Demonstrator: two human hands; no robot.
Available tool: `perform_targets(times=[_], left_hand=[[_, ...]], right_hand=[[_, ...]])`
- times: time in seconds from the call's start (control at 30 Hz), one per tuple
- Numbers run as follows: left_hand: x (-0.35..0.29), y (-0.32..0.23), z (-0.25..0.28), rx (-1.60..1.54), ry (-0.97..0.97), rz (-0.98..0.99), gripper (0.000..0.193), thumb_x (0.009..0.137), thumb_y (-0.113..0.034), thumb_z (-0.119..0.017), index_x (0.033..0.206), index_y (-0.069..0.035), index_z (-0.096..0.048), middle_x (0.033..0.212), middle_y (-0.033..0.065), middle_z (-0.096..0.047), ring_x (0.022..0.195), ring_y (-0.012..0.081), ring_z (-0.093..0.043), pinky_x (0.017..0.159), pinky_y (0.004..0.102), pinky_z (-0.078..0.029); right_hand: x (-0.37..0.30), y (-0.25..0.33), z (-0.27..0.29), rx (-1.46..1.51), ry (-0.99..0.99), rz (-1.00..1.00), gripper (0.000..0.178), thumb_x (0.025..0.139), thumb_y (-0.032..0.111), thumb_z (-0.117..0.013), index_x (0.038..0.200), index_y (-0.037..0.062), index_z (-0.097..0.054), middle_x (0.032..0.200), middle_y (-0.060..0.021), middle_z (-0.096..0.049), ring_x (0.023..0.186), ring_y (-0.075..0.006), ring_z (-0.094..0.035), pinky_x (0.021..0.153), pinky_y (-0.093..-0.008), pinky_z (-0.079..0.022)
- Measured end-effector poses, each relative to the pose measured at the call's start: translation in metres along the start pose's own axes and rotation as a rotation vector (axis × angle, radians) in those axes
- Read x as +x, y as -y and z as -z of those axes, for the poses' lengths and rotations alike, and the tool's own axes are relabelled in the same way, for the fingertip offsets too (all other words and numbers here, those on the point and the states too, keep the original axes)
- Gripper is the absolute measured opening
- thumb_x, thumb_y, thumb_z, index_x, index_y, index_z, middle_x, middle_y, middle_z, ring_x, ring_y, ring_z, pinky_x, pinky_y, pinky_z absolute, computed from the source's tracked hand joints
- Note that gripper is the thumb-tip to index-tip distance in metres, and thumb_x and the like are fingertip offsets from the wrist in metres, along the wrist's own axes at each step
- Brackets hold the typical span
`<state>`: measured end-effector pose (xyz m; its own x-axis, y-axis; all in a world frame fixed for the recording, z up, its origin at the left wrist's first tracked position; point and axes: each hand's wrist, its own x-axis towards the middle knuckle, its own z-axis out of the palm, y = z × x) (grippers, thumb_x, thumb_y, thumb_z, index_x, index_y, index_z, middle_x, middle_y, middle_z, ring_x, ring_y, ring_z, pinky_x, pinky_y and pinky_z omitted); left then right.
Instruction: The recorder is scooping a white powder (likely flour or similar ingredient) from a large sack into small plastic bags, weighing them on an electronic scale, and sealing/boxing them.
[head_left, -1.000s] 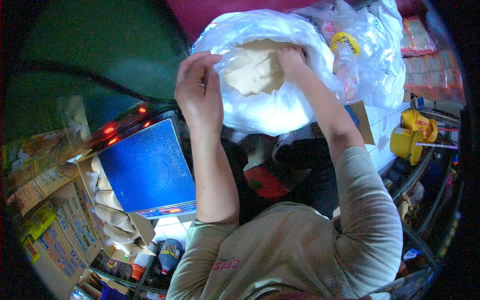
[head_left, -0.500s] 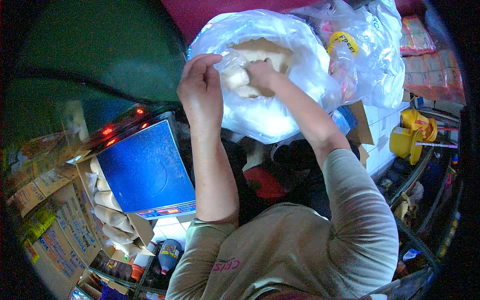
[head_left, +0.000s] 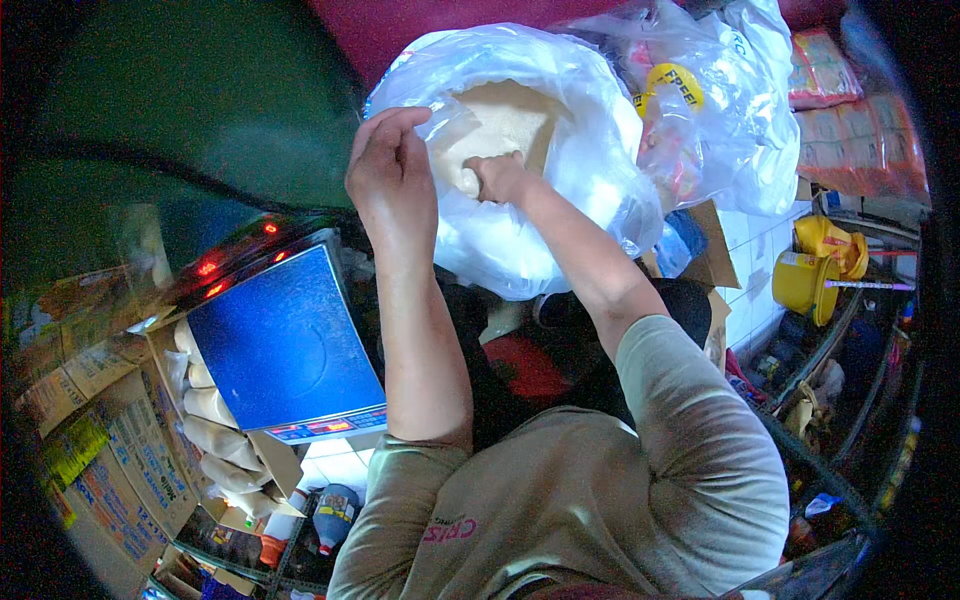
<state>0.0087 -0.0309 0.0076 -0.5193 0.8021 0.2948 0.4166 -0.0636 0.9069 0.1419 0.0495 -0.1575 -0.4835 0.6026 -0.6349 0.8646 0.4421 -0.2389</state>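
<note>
A large white plastic sack (head_left: 590, 190) stands ahead of me with its mouth spread wide. Pale, fine-grained stuff (head_left: 515, 112) fills it, perhaps sugar or rice. My right hand (head_left: 497, 178) reaches inside, fingers curled, close against a small rounded white shape (head_left: 466, 182); what they grip is hidden. At the sack's left rim my left hand (head_left: 390, 150) is raised with bent fingers. Its fingertips meet a thin clear plastic bag (head_left: 448, 135) that hangs toward my right hand; the exact hold is partly hidden.
To the left sits a blue-topped digital scale (head_left: 285, 345) with red lit digits. Beneath it, a cardboard box (head_left: 285, 460) holds several filled pale bags (head_left: 215, 440). Clear bags of goods (head_left: 700, 120) crowd the sack's right side. A yellow tub (head_left: 805, 285) and shelving stand farther right.
My right hand has shifted left and slightly down inside the sack, baring more of the pale contents. The left hand stays nearly where it was. The whole view has shifted slightly.
</note>
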Motion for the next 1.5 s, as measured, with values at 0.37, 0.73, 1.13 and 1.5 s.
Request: perform_targets(times=[0.37, 0.73, 1.13, 1.5], left_hand=[[0.008, 0.013, 0.012, 0.170, -0.086, -0.073, 0.026, 0.077, 0.002, -0.052, 0.095, -0.004, -0.069, 0.101, 0.0139, -0.064, 0.095, 0.0288, -0.062, 0.088, 0.0344, -0.046], [-0.005, 0.031, -0.041, 0.287, 0.165, -0.059, 0.033, 0.074, -0.002, -0.044, 0.098, -0.005, -0.068, 0.106, 0.0165, -0.063, 0.100, 0.0335, -0.059, 0.089, 0.0386, -0.045], [-0.005, 0.031, -0.043, 0.035, 0.331, -0.104, 0.046, 0.072, -0.002, -0.060, 0.117, -0.002, -0.059, 0.122, 0.0174, -0.055, 0.111, 0.0305, -0.055, 0.093, 0.0331, -0.045], [-0.003, 0.014, -0.037, -0.166, 0.441, 0.063, 0.051, 0.071, 0.001, -0.058, 0.122, 0.001, -0.056, 0.127, 0.0162, -0.053, 0.112, 0.0246, -0.055, 0.094, 0.0294, -0.043]], right_hand=[[-0.091, -0.073, 0.075, 0.288, -0.259, 0.142, 0.079, 0.070, 0.039, -0.074, 0.134, 0.0087, -0.041, 0.123, -0.0173, -0.057, 0.116, -0.0323, -0.052, 0.099, -0.0393, -0.039], [-0.181, -0.048, 0.134, 0.457, -0.392, 0.137, 0.067, 0.078, 0.040, -0.070, 0.131, 0.0065, -0.045, 0.113, -0.0163, -0.060, 0.106, -0.0254, -0.057, 0.092, -0.0337, -0.043], [-0.174, -0.036, 0.141, 0.467, -0.431, 0.180, 0.059, 0.078, 0.033, -0.071, 0.126, 0.0048, -0.050, 0.104, -0.0110, -0.062, 0.094, -0.0187, -0.058, 0.083, -0.0309, -0.045], [-0.168, -0.044, 0.153, 0.451, -0.378, 0.283, 0.055, 0.079, 0.026, -0.070, 0.125, 0.0045, -0.051, 0.110, -0.0106, -0.060, 0.100, -0.0199, -0.057, 0.088, -0.0311, -0.045]])
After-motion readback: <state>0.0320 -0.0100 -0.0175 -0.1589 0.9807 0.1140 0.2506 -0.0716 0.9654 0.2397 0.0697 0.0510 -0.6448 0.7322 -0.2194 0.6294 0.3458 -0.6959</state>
